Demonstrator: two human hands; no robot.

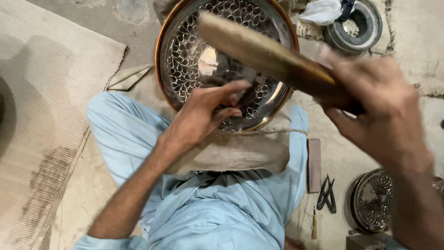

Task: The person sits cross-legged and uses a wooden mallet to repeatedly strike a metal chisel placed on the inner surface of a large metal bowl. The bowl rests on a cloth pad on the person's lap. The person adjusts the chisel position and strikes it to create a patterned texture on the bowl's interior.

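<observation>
A round metal tray (185,51) with a copper rim and engraved loop patterns rests on a brown cloth (236,153) over my lap. My left hand (203,113) pinches a small tool against the tray's centre, though the tool itself is mostly hidden by my fingers. My right hand (374,104) grips a wooden mallet (259,48), raised and blurred above the tray, its head over the tray's upper part.
A woven mat (41,115) lies at the left on the concrete floor. At the right are a wooden block (314,164), black pliers (327,194), a small awl (314,224) and another patterned metal dish (372,199). A round grey object (365,23) and white cloth (321,11) sit at top right.
</observation>
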